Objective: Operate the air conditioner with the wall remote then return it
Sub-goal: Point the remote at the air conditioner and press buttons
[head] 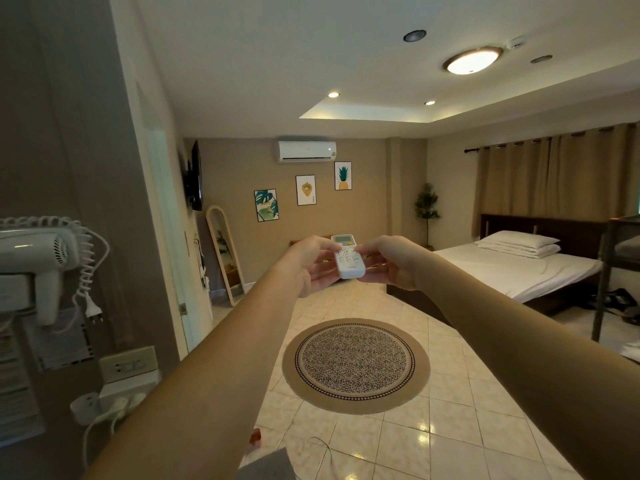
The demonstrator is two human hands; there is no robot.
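A white remote [349, 262] with a small screen and several buttons is held out at arm's length in the middle of the view. My left hand [317, 263] grips its left side, thumb on the buttons. My right hand [391, 263] grips its right side, thumb also on the button area. The remote's top end points toward the white air conditioner [306, 151] mounted high on the far wall. The remote's wall holder is not clearly in view.
A wall-mounted hair dryer [38, 261] with a coiled cord and a power socket [126, 363] are at my near left. A round rug [355, 365] lies on the tiled floor. A bed [519, 271] stands at right, a leaning mirror [225, 254] at left.
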